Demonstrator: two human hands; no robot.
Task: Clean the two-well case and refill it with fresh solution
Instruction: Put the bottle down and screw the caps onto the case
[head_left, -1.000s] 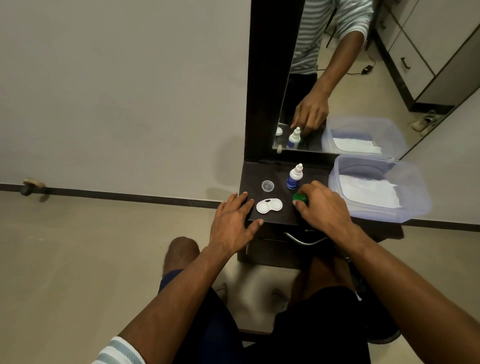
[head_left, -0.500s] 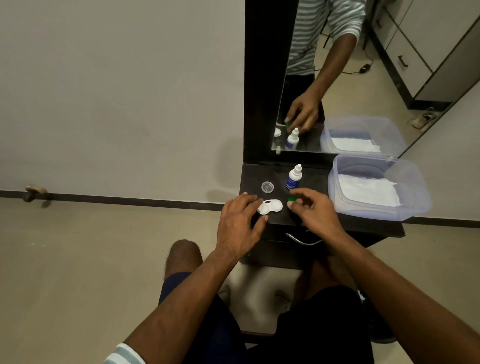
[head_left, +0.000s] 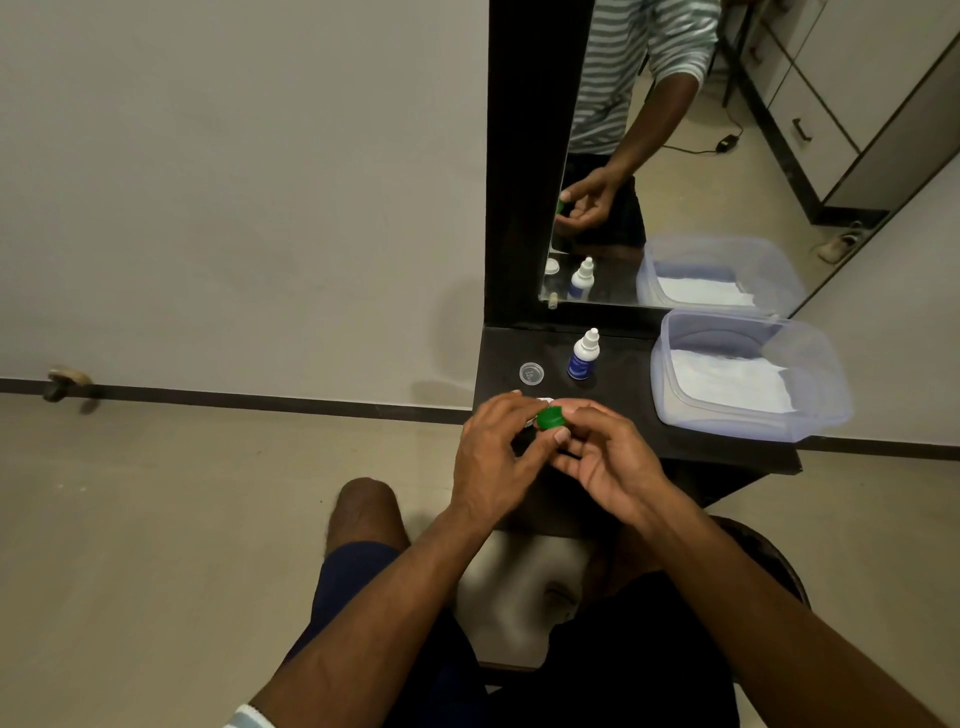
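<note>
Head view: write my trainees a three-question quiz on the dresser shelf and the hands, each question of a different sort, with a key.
1. True or false: the solution bottle lies on its side on the shelf.
2. What lies inside the clear plastic tub? A) white tissue B) a second bottle C) the clear round lid
3. What small thing do the left hand and the right hand meet around?

Key
1. False: the solution bottle stands upright.
2. A: the white tissue.
3. The green cap.
</note>
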